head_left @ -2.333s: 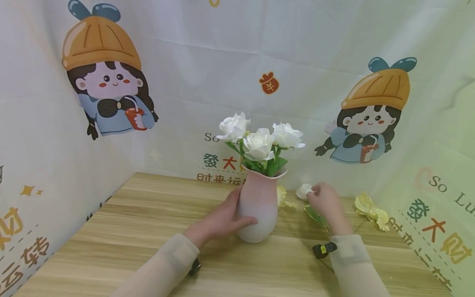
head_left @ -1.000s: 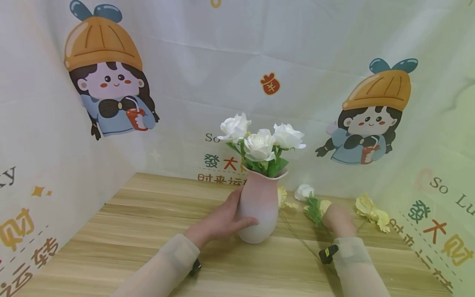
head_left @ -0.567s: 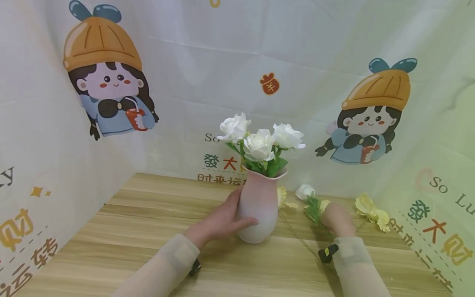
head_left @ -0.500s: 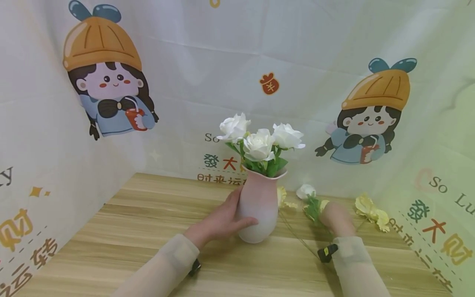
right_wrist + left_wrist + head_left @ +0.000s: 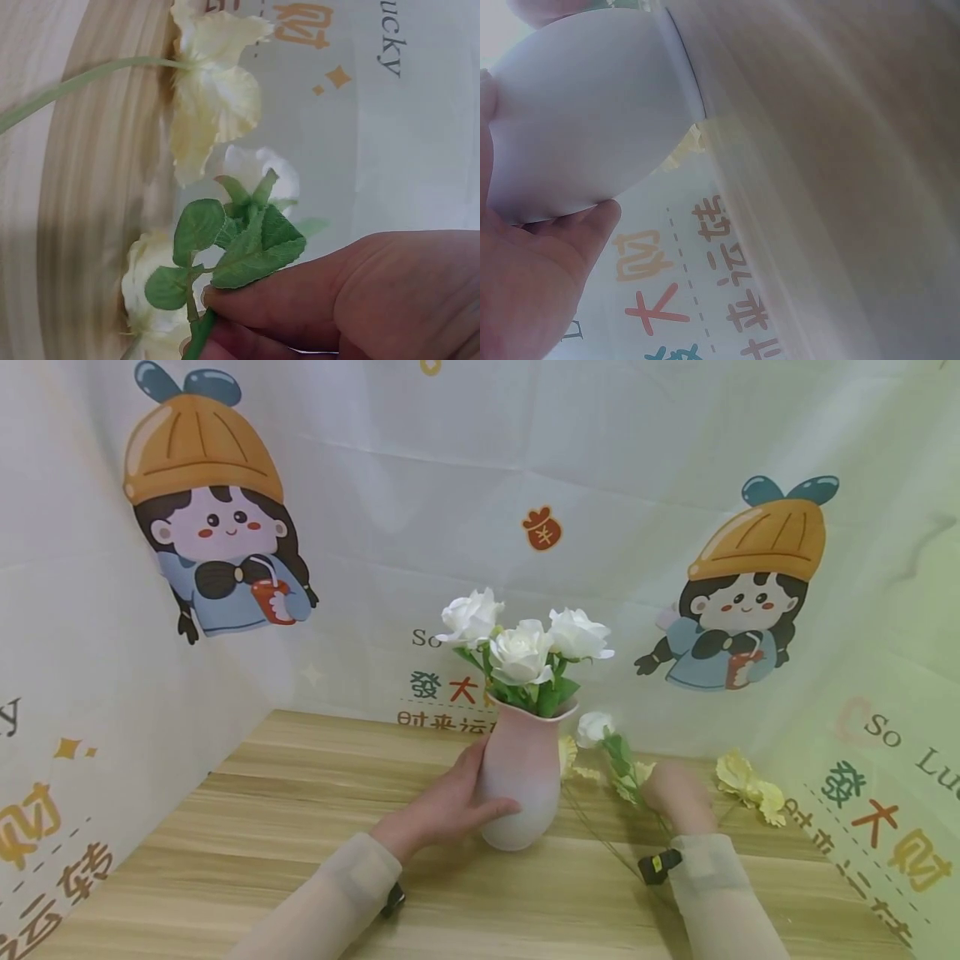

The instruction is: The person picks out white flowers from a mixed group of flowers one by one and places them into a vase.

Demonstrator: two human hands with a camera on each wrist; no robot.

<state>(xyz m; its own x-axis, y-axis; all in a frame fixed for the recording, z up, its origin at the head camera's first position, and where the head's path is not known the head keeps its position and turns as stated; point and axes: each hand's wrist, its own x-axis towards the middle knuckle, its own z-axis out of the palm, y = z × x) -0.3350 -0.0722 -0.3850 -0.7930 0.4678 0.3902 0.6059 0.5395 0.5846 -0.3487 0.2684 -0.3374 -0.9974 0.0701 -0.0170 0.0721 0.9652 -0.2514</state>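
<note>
A pink-and-white vase (image 5: pixel 521 777) stands upright on the table, holding white roses (image 5: pixel 522 652) with green leaves. My left hand (image 5: pixel 446 806) grips the vase from its left side, the thumb across its front; in the left wrist view the fingers (image 5: pixel 592 229) curve along the pale vase body (image 5: pixel 592 112). To the right of the vase, my right hand (image 5: pixel 678 793) pinches the green stem (image 5: pixel 196 334) of another white rose (image 5: pixel 595 728) just below its leaves (image 5: pixel 255 255). That rose's head points up and left, toward the vase.
Yellow flowers lie on the wooden table (image 5: pixel 315 793): one (image 5: pixel 750 787) right of my right hand, one (image 5: pixel 573 760) partly behind the vase, and another (image 5: pixel 150 292) beside the held stem. A printed cloth (image 5: pixel 420 510) hangs behind the table.
My right hand moved from the rose's head down to its stem. In the last half second the rose rose slightly and shifted left. The left hand and vase stayed in place.
</note>
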